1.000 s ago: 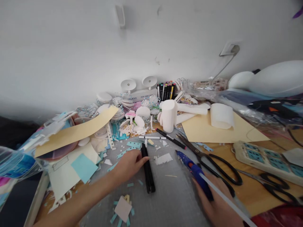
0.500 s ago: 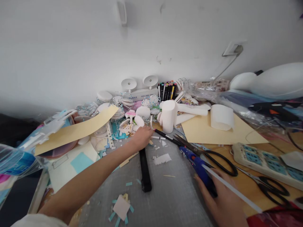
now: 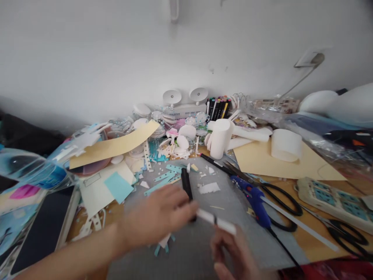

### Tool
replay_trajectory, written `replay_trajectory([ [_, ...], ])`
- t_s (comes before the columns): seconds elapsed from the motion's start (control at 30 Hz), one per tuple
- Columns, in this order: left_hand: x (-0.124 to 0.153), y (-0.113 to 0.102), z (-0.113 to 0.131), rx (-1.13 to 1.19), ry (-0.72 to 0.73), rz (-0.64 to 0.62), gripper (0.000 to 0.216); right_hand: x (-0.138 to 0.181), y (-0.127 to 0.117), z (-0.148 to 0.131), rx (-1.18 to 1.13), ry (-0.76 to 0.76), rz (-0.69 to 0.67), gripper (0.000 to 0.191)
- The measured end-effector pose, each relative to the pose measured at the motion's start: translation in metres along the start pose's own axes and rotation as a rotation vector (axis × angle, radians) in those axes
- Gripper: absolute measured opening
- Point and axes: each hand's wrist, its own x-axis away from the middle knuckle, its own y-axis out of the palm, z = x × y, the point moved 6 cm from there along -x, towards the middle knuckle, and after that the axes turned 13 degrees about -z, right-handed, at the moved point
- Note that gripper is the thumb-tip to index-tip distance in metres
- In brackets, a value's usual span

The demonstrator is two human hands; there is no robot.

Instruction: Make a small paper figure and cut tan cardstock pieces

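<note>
A slim white stick with a dark band (image 3: 216, 220), pen-like in shape, lies between my hands above the grey mat. My left hand (image 3: 167, 210), blurred by motion, pinches its left end. At the other end the curled fingers of my right hand (image 3: 233, 252) close on it. Behind my left fingers is a black-handled tool (image 3: 187, 182), partly covered. A blue glue gun (image 3: 259, 206) rests on the mat to the right, a long pale glue stick (image 3: 300, 223) out of its back. Under my left wrist a paper piece with blue strips (image 3: 163, 243) is mostly hidden.
Large scissors (image 3: 284, 198) and a second pair (image 3: 346, 233) lie right, beside a power strip (image 3: 335, 202). White cylinders (image 3: 220, 140), markers (image 3: 218, 109) and piled craft scraps (image 3: 175, 140) line the back. On the left are a water bottle (image 3: 32, 167) and a dark-screened tablet (image 3: 43, 229).
My right hand has let go of the glue gun and moved left to the white stick. My left hand has come back from the scraps with the stick. The view has shifted left.
</note>
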Motion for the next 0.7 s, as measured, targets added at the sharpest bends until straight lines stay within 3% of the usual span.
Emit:
replay_trajectory([
  [0.03, 0.006, 0.001, 0.019, -0.034, 0.107, 0.0, 0.018, -0.015, 0.018, -0.013, -0.094, -0.035, -0.107, 0.043],
  [0.1, 0.017, 0.002, 0.039, -0.029, 0.169, 0.01, 0.021, -0.034, 0.034, -0.031, -0.179, -0.014, -0.14, 0.037],
  [0.23, 0.047, 0.003, 0.031, 0.028, -0.014, -0.017, 0.032, -0.042, 0.048, -0.042, -0.288, 0.102, -0.221, 0.021],
  [0.37, 0.079, 0.008, 0.027, 0.041, -0.069, -0.058, 0.04, -0.035, 0.059, -0.047, -0.243, 0.16, -0.481, 0.022],
  [0.43, 0.089, 0.009, 0.032, 0.075, -0.056, -0.078, 0.044, -0.034, 0.059, -0.055, -0.108, 0.105, -0.584, 0.021],
  [0.53, 0.095, 0.003, 0.041, 0.136, -0.037, -0.1, 0.043, -0.038, 0.054, -0.078, 0.121, -0.103, -0.623, 0.026],
  [0.6, 0.097, -0.002, 0.043, 0.194, -0.032, -0.124, 0.041, -0.041, 0.055, -0.092, 0.153, -0.237, -0.661, 0.029],
  [0.7, 0.1, -0.006, 0.044, 0.319, -0.026, -0.179, 0.041, -0.039, 0.061, -0.097, 0.081, -0.287, -0.754, 0.029],
])
